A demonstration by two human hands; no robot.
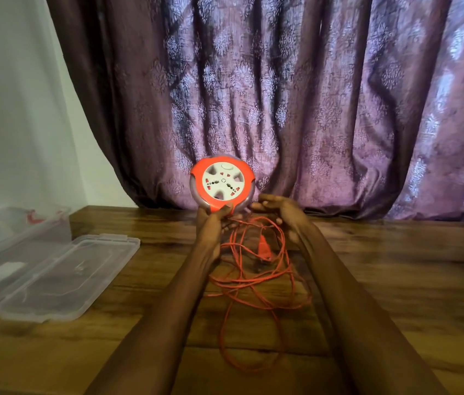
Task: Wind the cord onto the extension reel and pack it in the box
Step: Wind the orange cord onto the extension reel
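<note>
Wooden table [396, 280] runs across the whole view, and we start at its near edge, where our two bare forearms reach forward side by side. Between them lies the orange cord [253, 283], loose and tangled in wide loops on the wood, trailing from the near edge up toward our hands. Its orange plug [262, 246] sits among the loops, just short of the hands and slightly toward the right one.

To the far left a clear plastic box [5, 240] stands open, with its lid [62, 275] folded out flat on the table beside it, well apart from us.

Farther on, our left hand [211, 223] grips the lower edge of the round orange and white reel [221, 182], thumb curled over its front rim, holding it upright off the table with the socket face turned toward us. Our right hand [278, 212] is just beside the reel on its lower right, fingers curled; strands of cord run up to it, but we cannot tell whether it actually pinches one.

Behind everything hangs a purple patterned curtain [296, 95], with a pale wall [11, 109] at far left.
</note>
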